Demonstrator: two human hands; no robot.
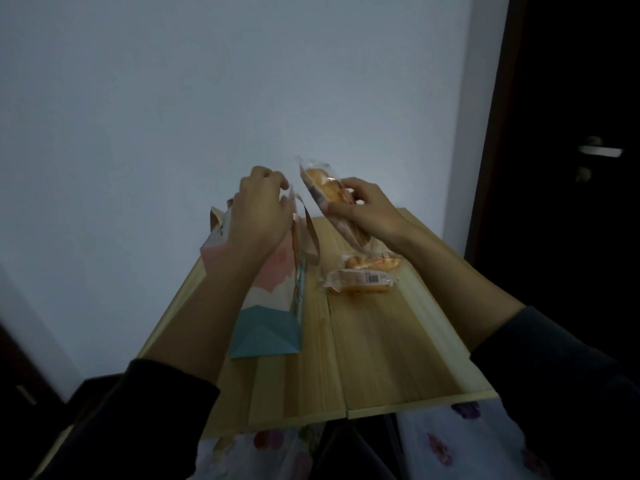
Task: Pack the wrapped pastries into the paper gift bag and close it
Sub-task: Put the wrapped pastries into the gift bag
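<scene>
**Entry: first pastry at the bag mouth**

My left hand (258,216) is pinched on the top edge of the paper gift bag (273,306), near one of its ribbon handles (310,230). The bag stands on the wooden worktop (381,341), tilted toward the wall, narrow side facing me. I cannot tell how far the mouth is spread; my hand covers it.

My right hand (363,209) is closed around a wrapped pastry (329,195), held in the air just right of the bag's top, long axis slanted, upper end pointing away from me. Two more wrapped pastries (363,277) lie on the worktop beside the bag's right side, touching or overlapping each other, one with a barcode label up.

Handling notes (judgement):
- Pastries look light and soft; the clear film is probably slick and crinkly. Hold at mid-length with a light grip so the bread is not crushed, and feed it in end first.
- Bag is thin paper, stiff at the folds but easily creased or tipped. Best held at the rim, not the handles, while loading.
- Risk: the film end may catch on the rim or a handle.
</scene>
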